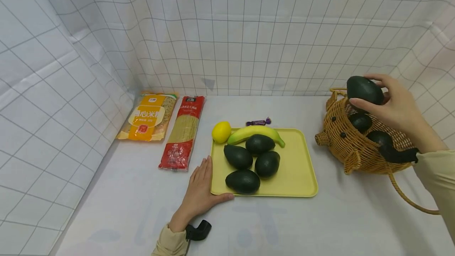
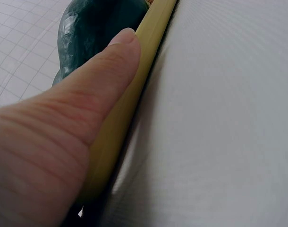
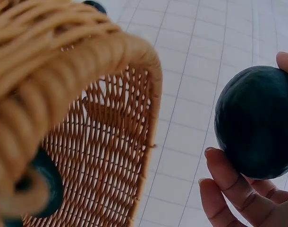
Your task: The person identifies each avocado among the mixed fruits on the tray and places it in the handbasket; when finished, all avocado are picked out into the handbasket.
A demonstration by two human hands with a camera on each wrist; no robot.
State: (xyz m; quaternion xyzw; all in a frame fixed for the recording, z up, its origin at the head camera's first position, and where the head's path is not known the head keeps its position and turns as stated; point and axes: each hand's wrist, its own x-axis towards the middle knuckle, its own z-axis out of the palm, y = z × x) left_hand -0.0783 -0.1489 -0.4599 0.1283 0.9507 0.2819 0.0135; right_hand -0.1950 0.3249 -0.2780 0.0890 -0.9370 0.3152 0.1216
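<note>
Between the thumb and curled fingers of the right hand (image 1: 398,106), a dark avocado (image 1: 364,89) is gripped above the wicker basket (image 1: 335,145), apart from its rim. It is judged firm, fairly light and a little slippery, best held round its widest part. Below the hand, a knock could be given by the basket's stiff rim; to the hand's left, open room is offered by the worktop (image 1: 302,224) before the tray (image 1: 295,161), along whose corner the left hand (image 1: 202,192) is laid, fingers straight.
</note>
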